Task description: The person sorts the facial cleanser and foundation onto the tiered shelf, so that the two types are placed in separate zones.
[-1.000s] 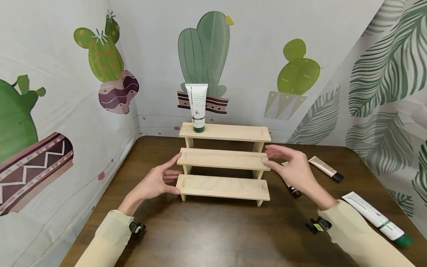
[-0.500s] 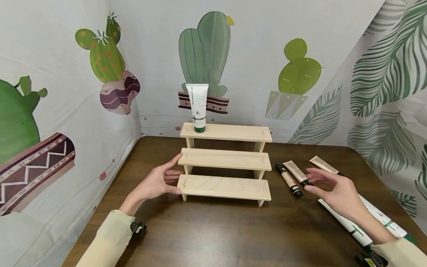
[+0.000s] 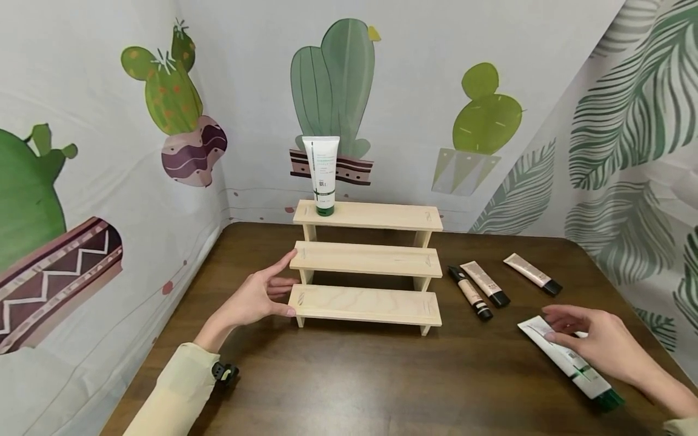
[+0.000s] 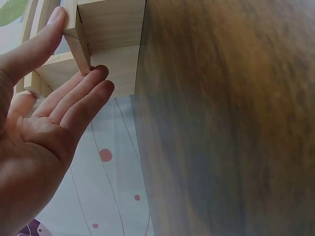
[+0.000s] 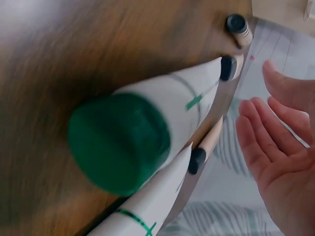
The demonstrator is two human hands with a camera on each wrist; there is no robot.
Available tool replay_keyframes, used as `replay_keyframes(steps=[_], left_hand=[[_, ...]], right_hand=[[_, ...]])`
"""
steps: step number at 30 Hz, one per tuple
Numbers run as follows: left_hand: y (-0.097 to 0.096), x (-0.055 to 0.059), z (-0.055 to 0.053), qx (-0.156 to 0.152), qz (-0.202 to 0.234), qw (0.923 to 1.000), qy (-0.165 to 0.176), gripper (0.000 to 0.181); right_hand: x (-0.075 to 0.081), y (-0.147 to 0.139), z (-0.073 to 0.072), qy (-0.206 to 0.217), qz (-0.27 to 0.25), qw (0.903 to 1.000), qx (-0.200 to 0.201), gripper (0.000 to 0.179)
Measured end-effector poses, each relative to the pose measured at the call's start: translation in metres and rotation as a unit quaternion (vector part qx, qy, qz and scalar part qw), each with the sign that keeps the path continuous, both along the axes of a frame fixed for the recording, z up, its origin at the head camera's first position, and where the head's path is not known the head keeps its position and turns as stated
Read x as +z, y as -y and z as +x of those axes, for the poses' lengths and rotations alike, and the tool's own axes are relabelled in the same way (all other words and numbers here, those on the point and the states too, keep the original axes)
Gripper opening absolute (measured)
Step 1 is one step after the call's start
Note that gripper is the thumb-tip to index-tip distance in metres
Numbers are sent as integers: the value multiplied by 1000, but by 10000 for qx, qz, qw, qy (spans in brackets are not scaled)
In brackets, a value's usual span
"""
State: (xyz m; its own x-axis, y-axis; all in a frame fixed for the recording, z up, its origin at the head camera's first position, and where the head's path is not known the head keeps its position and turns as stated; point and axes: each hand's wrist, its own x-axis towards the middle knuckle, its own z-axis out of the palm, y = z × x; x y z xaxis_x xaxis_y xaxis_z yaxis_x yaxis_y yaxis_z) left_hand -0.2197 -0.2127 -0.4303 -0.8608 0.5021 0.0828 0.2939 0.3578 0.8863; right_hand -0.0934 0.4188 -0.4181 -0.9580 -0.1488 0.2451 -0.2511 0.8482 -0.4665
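A three-step wooden display shelf stands on the brown table. My left hand rests against its left end, the thumb by the bottom step and a forefinger at the middle step. In the left wrist view the left hand's fingers lie extended along the wood. My right hand hovers over a white squeeze tube with a green cap. A second white tube lies alongside, mostly hidden by the hand in the head view. In the right wrist view, the right hand's fingers are apart from both tubes.
On the top step stands a white tube with a green cap. Right of the shelf lie a slim beige tube and two beige tubes with black caps, one nearer and one farther. A cactus-print cloth hangs behind.
My right hand has moved from the shelf's right end, rightward and toward me, to above the white tubes. The slim and nearer beige tubes are now uncovered. My left hand stays put.
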Motion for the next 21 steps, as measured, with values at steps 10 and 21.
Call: replay_keyframes(steps=[10,21], left_hand=[[2,0,0,-18,-11,10000,-12,122],[-1,3,1,4,-32,10000,54,123]], right_hand=[[-7,-29,6,872,75,9961,84,41],[-11,-50,10,1171,467,9907,513,39]])
